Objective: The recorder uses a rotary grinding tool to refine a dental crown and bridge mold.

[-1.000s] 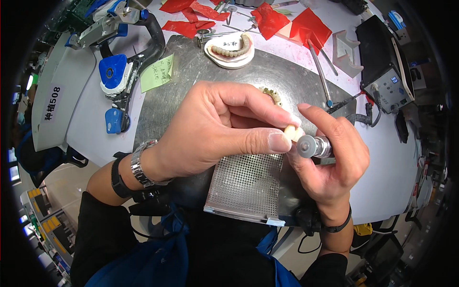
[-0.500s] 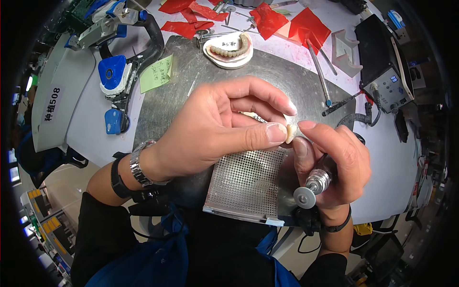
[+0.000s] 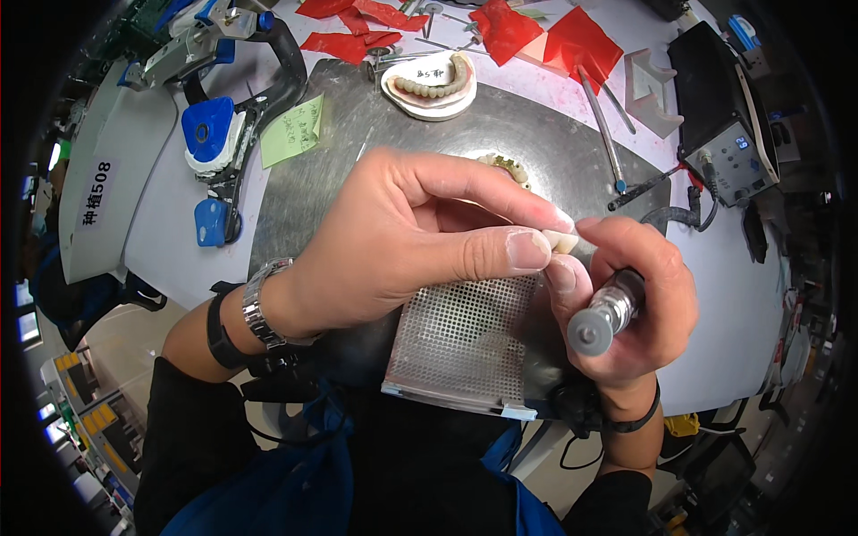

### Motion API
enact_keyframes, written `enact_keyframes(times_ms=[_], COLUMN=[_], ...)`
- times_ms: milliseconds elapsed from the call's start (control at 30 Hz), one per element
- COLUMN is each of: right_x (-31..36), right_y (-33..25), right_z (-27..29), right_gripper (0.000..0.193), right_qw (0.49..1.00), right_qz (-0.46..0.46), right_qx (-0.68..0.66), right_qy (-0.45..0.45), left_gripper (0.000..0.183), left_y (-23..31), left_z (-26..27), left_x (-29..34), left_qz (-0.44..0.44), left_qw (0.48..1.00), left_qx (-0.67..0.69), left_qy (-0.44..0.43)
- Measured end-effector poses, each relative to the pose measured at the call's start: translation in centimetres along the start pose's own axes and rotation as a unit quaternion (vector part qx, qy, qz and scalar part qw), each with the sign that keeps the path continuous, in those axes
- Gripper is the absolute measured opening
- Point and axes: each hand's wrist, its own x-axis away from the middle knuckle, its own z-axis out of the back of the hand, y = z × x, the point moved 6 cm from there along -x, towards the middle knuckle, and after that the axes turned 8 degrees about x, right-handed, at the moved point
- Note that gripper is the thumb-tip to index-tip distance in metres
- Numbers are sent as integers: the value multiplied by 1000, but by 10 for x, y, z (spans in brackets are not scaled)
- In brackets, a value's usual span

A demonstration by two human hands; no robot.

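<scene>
Between the thumb and index finger of my left hand (image 3: 420,241) is a small cream-coloured dental crown (image 3: 561,241). My right hand (image 3: 661,295) has its thumb and index fingertips at the crown's other side. That same hand holds a rotary handpiece (image 3: 618,299) in its curled fingers, its grey disc (image 3: 591,332) pointing toward me, apart from the crown. Beyond my left fingers, a tooth-coloured dental arch piece (image 3: 509,166) lies partly hidden on the metal plate (image 3: 331,196). A perforated metal grille (image 3: 460,335) sits below my hands.
A plaster dental model (image 3: 433,105) with a row of teeth stands at the back. Red sheets (image 3: 583,45) and metal tools (image 3: 603,134) lie behind it and to its right. An articulator (image 3: 210,143) and green note (image 3: 293,134) are left; a control box (image 3: 728,134) is right.
The crown has been turned between my fingertips and shifted slightly right. My right hand has tilted the handpiece, so its disc moved up and right. The arch piece beyond my left fingers now shows more.
</scene>
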Motion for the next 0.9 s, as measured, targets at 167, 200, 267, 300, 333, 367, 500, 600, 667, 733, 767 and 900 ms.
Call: enact_keyframes(times_ms=[167, 200, 267, 300, 333, 367, 500, 600, 667, 733, 767, 900], right_x=[-1, -1, -2, -2, -2, -3, -2, -3, -3, -3, -3, -3], right_y=[11, 12, 13, 12, 13, 12, 12, 10, 12, 13, 12, 13], right_z=[-5, -5, -6, -6, -6, -7, -7, -8, -8, -9, -9, -8], right_gripper=[46, 46, 45, 44, 43, 42, 41, 42, 42, 42, 41, 41], right_qw=[997, 995, 994, 993, 993, 993, 989, 992, 991, 991, 991, 989], right_qz=[-60, -70, -81, -78, -83, -83, -106, -75, -87, -97, -89, -107], right_qx=[14, 22, 19, 22, 18, 12, 0, 8, 9, 6, 1, -1], right_qy=[-51, -65, -77, -81, -81, -86, -105, -100, -97, -96, -95, -103], left_gripper=[22, 23, 23, 23, 23, 24, 24, 23, 23, 22, 22, 22], left_y=[0, 0, 1, 1, 2, 2, 2, 3, 2, 2, 2, 3], left_z=[0, 1, 0, 0, 0, 1, 2, 2, 2, 2, 2, 1], left_x=[1, 1, 1, 1, 1, 2, 2, 1, 1, 1, 1, 2], left_qz=[12, 14, 14, 13, 13, 17, 7, -13, -18, -24, -25, -36], left_qw=[998, 998, 998, 999, 999, 999, 999, 1000, 1000, 1000, 1000, 999], left_qx=[56, 58, 52, 45, 46, 28, 27, 11, 9, 7, 6, -4], left_qy=[13, 18, 19, 20, 21, 24, 23, 16, 13, 10, 8, -1])
